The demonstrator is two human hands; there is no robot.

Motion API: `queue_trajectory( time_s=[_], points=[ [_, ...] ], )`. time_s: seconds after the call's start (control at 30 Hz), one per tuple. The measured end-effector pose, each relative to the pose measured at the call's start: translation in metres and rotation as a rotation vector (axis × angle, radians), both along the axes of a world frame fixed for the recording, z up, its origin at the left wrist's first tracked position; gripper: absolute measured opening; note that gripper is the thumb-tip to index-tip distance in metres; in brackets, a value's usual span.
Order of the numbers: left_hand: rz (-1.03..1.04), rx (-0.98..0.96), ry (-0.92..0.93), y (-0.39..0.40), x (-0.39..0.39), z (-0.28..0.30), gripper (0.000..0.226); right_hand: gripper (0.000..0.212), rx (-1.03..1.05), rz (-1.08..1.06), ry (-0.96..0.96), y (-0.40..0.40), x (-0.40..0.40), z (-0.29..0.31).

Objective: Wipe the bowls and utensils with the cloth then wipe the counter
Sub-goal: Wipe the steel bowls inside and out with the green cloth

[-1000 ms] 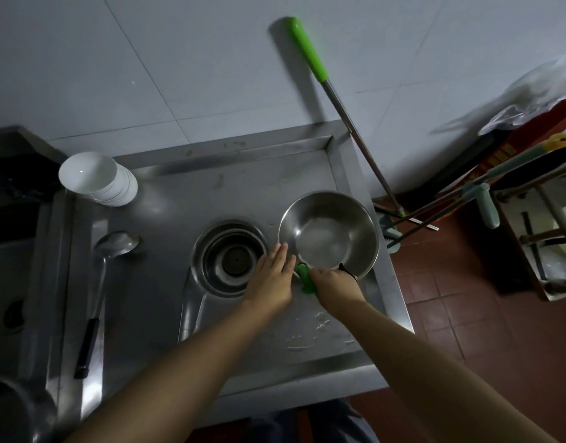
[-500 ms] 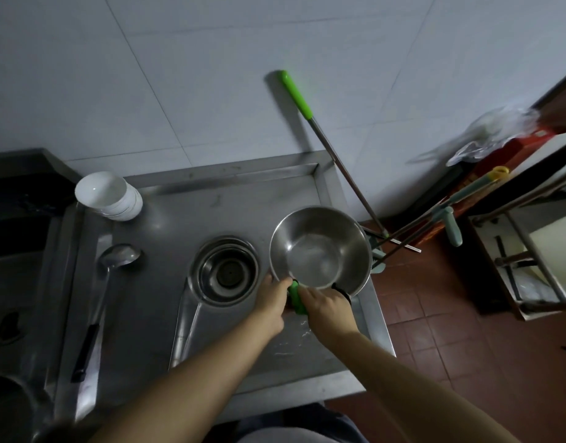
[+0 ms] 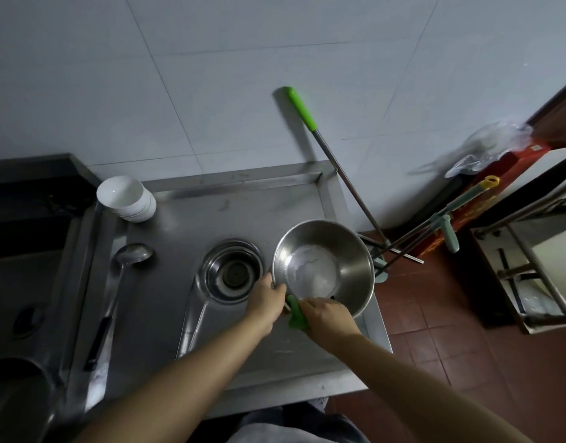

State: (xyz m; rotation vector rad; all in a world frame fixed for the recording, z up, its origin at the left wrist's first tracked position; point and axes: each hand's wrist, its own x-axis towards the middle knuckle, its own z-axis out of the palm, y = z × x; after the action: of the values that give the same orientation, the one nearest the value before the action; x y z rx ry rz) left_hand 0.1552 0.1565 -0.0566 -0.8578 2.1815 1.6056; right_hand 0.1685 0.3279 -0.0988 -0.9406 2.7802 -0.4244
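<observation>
Landmark: the round steel drain sunk in the stainless steel counter. You have the large round stainless steel bowl just right of the drain, tilted with its mouth toward you, near the counter's right edge; its base looks wet or filmed. Your left hand sits between drain and bowl, fingers curled on the near-left rim, gripping it; your right hand is at the near rim, right of the drain, fingers closed round the green cloth, which pokes out between your two hands.

Step in hand, as judged: wiping this bowl. Keep the left grip firm so the rim does not skid on steel; work the cloth round the wall and down into the base; turn the bowl rather than your wrist; mind the counter edge beside it.

Left of the drain: a long steel ladle with a dark handle, untouched; behind-left of the drain, a stack of white ceramic bowls; both likely remain to wipe.

Room: pale tiled wall behind; right of the drain, beyond the counter, a green-gripped mop pole leans on the wall over red-brown floor tiles.
</observation>
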Motion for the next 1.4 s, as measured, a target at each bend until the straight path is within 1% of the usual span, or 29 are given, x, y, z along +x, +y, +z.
queue_trajectory(
  time_s=[0.1, 0.17, 0.23, 0.33, 0.4, 0.43, 0.5, 0.53, 0.57, 0.6, 0.63, 0.7, 0.73, 0.8, 0.87, 0.9, 0.97, 1.07, 1.17, 1.3, 1.4],
  points=[
    [-0.069, 0.080, -0.047, -0.030, -0.014, 0.001, 0.016, 0.010, 0.043, 0.117, 0.043, 0.032, -0.006, -0.002],
    [-0.136, 0.156, -0.080, -0.043, -0.020, 0.019, 0.015, 0.010, 0.059, 0.208, 0.085, 0.051, -0.010, -0.002],
    [-0.145, 0.191, -0.092, -0.050, -0.024, 0.030, 0.015, 0.009, 0.098, 0.267, 0.093, 0.054, -0.014, 0.000],
    [-0.044, 0.178, -0.058, -0.044, -0.018, 0.034, 0.021, 0.018, 0.162, 0.263, 0.105, 0.041, -0.011, 0.010],
    [-0.008, 0.139, -0.024, -0.035, -0.008, 0.026, 0.032, 0.025, 0.218, 0.209, 0.109, 0.030, -0.009, 0.021],
    [0.015, 0.161, -0.008, -0.029, -0.002, 0.020, 0.039, 0.028, 0.240, 0.175, 0.096, 0.024, -0.008, 0.025],
    [0.178, 0.314, -0.031, -0.012, 0.008, 0.017, 0.044, 0.031, 0.270, 0.122, 0.074, 0.012, -0.001, 0.028],
    [0.287, 0.406, -0.068, -0.003, 0.012, 0.020, 0.042, 0.030, 0.292, 0.107, 0.062, 0.004, 0.002, 0.029],
    [0.391, 0.479, -0.107, 0.003, 0.016, 0.019, 0.035, 0.027, 0.316, 0.090, 0.053, -0.003, 0.004, 0.030],
    [0.455, 0.508, -0.143, 0.009, 0.020, 0.022, 0.027, 0.024, 0.339, 0.076, 0.049, -0.011, 0.006, 0.031],
    [0.479, 0.512, -0.156, 0.012, 0.023, 0.017, 0.023, 0.023, 0.352, 0.055, 0.054, -0.018, 0.009, 0.033],
    [0.476, 0.424, -0.140, 0.012, 0.030, 0.001, 0.034, 0.027, 0.343, 0.031, 0.061, -0.030, 0.011, 0.038],
    [0.466, 0.347, -0.143, 0.009, 0.030, -0.018, 0.036, 0.030, 0.335, 0.035, 0.067, -0.035, 0.012, 0.039],
    [0.440, 0.253, -0.156, 0.001, 0.030, -0.035, 0.029, 0.030, 0.323, 0.055, 0.062, -0.038, 0.012, 0.038],
    [0.382, 0.227, -0.158, -0.006, 0.027, -0.009, 0.021, 0.026, 0.294, 0.079, 0.039, -0.035, 0.012, 0.037],
    [0.334, 0.228, -0.150, -0.010, 0.025, 0.008, 0.023, 0.023, 0.272, 0.093, 0.020, -0.034, 0.012, 0.038],
    [0.248, 0.214, -0.169, -0.021, 0.017, 0.014, 0.024, 0.019, 0.256, 0.125, -0.011, -0.031, 0.013, 0.044],
    [0.096, 0.133, -0.200, -0.037, 0.006, 0.026, 0.019, 0.021, 0.294, 0.200, -0.075, -0.026, 0.011, 0.052],
    [-0.038, 0.112, -0.202, -0.053, -0.004, 0.032, 0.018, 0.020, 0.328, 0.260, -0.120, -0.018, 0.008, 0.054],
    [-0.194, 0.027, -0.207, -0.061, -0.015, 0.045, 0.014, 0.023, 0.330, 0.312, -0.100, -0.012, 0.006, 0.056],
    [-0.280, -0.083, -0.174, -0.065, -0.023, 0.054, 0.021, 0.025, 0.299, 0.360, -0.069, 0.001, 0.003, 0.057]
  ],
)
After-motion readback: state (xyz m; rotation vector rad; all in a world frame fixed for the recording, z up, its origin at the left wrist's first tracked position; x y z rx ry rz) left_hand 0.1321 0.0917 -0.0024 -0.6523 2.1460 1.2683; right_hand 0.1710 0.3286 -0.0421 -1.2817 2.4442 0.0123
